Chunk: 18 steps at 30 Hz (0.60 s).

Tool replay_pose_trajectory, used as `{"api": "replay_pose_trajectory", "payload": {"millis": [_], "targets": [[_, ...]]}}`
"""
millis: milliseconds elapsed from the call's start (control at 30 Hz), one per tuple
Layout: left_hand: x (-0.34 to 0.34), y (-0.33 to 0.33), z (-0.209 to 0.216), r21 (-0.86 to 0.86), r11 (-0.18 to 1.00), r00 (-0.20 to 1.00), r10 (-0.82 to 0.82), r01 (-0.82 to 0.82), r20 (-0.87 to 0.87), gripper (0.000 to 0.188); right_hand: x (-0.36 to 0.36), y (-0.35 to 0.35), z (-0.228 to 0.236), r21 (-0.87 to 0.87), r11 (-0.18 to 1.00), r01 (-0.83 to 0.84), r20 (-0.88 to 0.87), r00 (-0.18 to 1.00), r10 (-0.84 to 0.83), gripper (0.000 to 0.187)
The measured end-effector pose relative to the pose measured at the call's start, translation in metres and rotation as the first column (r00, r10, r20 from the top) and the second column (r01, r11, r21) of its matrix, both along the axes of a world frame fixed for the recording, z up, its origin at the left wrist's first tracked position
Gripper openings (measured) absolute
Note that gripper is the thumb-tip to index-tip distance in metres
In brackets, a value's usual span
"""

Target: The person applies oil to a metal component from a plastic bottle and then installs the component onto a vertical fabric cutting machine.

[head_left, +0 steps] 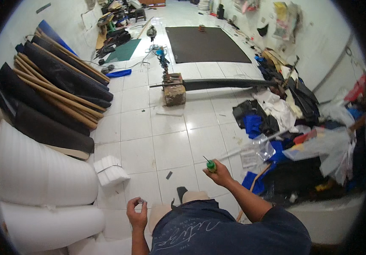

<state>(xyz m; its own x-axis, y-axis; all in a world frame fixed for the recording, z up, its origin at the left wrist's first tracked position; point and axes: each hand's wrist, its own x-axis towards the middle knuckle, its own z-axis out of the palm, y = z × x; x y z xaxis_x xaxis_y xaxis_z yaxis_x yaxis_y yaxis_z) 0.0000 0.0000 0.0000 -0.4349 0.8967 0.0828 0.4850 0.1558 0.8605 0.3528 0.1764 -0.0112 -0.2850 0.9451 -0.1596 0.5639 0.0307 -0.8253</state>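
- Broadly, steady handling would mean keeping both hands low over the white tiled floor (132, 127), where tool and piece stay in plain sight.
- Heap of cloth and plastic (276, 110) along the right side: it crowds the right elbow, so sideways swings are best kept short.
- White foam rolls (42, 170) at lower left, below leaning dark rolls (51, 85): they limit reach on the left.
- Dark sheet (204, 46), flat on the far floor, well apart from the hands.
- Long dark bar (221, 84) beyond the hands, running from a worn block (175, 95) to the heap: a barrier to forward movement.
- White bundle (110, 171), banded, near the left hand.
- Right hand (219, 173): fingers wrapped around a green-handled tool (211, 166), its thin tip aimed forward and left; best kept off the other fingers.
- Left hand (137, 216): narrow pinch on a small pale piece (141, 201), details too small to tell; a light hold should suffice.
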Motion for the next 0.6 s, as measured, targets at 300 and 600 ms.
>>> {"api": "replay_pose_trajectory", "payload": {"millis": [300, 600], "targets": [[-0.185, 0.203, -0.033, -0.006, 0.933, 0.919, 0.355, -0.360, 0.170, 0.027, -0.228, 0.305, 0.024, 0.373, 0.917, -0.143, -0.031, 0.986, 0.166, 0.029], [-0.358, 0.516, 0.018, 0.080, 0.996, 0.998, -0.039, 0.043, -0.051, 0.022, -0.317, 0.434, 0.017, 0.101, 0.994, 0.040, 0.034, 0.998, -0.044, 0.033]]}}
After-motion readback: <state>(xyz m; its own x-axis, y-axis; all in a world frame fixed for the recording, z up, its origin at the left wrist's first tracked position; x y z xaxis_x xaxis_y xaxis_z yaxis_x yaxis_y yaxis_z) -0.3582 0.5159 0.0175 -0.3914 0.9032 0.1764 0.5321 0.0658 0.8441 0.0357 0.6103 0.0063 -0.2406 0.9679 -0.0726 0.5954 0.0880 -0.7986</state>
